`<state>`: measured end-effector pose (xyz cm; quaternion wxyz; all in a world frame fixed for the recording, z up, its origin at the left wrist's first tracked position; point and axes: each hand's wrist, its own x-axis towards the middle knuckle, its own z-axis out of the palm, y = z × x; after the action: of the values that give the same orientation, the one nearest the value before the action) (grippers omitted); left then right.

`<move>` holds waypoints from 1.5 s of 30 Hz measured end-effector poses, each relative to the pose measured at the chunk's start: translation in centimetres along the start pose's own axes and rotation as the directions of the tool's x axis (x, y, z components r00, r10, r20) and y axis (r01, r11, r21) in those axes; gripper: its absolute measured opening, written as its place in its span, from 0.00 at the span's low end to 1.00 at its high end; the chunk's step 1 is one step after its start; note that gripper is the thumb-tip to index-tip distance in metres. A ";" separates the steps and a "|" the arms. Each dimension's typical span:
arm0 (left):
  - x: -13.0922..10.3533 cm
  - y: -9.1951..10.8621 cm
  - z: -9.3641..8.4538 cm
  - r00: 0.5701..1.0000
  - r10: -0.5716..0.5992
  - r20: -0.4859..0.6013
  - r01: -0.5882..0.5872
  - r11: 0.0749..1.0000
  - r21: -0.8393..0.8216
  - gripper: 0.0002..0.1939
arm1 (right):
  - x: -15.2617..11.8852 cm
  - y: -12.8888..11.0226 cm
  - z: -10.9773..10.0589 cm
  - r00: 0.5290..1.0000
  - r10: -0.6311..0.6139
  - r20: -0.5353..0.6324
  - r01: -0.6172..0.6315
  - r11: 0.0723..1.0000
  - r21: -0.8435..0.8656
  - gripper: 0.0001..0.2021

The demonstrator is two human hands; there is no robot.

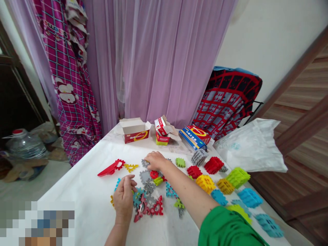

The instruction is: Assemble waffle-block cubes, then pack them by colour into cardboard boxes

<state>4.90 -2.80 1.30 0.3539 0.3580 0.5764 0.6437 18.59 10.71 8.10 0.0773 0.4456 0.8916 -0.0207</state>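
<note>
On a white-covered table lie flat toothed plastic pieces. My right hand point(155, 160) reaches over the far part of the loose pieces, at a grey piece point(145, 163); its fingertips are too small to make out. Below it are a red round piece point(154, 174) and a lime green piece point(158, 181). My left hand point(124, 195) is nearer, its fingers curled beside joined blue, grey and red pieces point(148, 206); whatever it may hold is hidden. A long red piece point(109, 169) and a yellow triangular frame point(131, 167) lie beyond my left hand.
Stacks of toothed pieces, among them yellow point(205, 183), red point(213, 165) and blue point(250, 197), stand along the right side. An open red box point(137, 136), a smaller box point(162, 130) and a blue box point(192, 138) are at the back. A white bag point(251, 147) sits right.
</note>
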 end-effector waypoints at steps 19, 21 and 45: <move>-0.1 0.2 0.0 0.980 0.201 -0.006 -0.193 0.946 0.259 0.20 | -4.3 1.3 0.3 0.997 0.020 -0.076 0.044 0.659 0.751 0.10; -0.3 0.7 0.1 0.972 0.234 0.021 -0.230 0.927 0.297 0.21 | -5.8 0.6 0.4 0.999 -0.023 -0.036 0.042 0.463 0.886 0.13; -1.8 2.2 2.1 0.933 -0.107 0.344 0.114 0.993 -0.001 0.30 | -13.7 -4.4 -1.4 0.903 0.028 -0.429 0.015 0.995 0.096 0.25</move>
<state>7.53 -3.49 3.52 0.4882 0.4281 0.5182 0.5567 23.00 -2.60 11.44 -0.1428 0.4455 0.8831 0.0352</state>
